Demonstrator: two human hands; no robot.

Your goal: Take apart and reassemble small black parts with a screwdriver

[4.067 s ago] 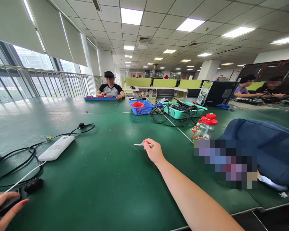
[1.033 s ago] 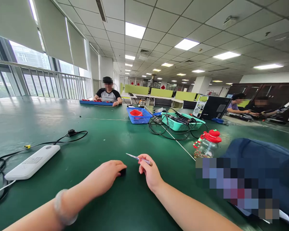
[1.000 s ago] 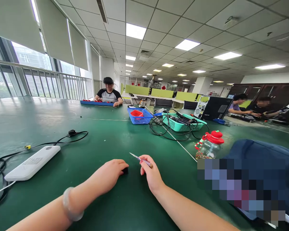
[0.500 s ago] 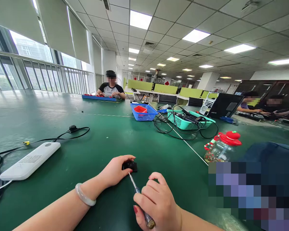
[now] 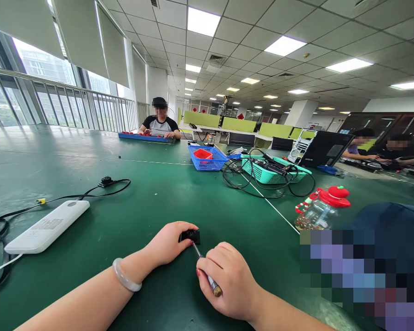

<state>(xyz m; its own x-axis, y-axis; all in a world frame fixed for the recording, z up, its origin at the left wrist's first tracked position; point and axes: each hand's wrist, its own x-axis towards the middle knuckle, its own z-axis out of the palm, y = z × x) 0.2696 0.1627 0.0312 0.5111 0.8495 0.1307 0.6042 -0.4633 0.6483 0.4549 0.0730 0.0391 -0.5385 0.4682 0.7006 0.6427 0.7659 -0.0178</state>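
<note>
My left hand rests on the green table and pinches a small black part against the surface. My right hand grips a thin screwdriver with a brown butt end. The screwdriver's metal tip points up and left and reaches the small black part. A pale bangle sits on my left wrist.
A white power strip with black cables lies at the left. A red-lidded glass jar stands to the right, beside a blue fabric bundle. A blue basket and a cable-filled teal basket sit farther back. Other people sit at far tables.
My right hand turned the screwdriver from lying flat in the fingers to a fist grip and brought its tip onto the black part. My left hand kept hold of the part.
</note>
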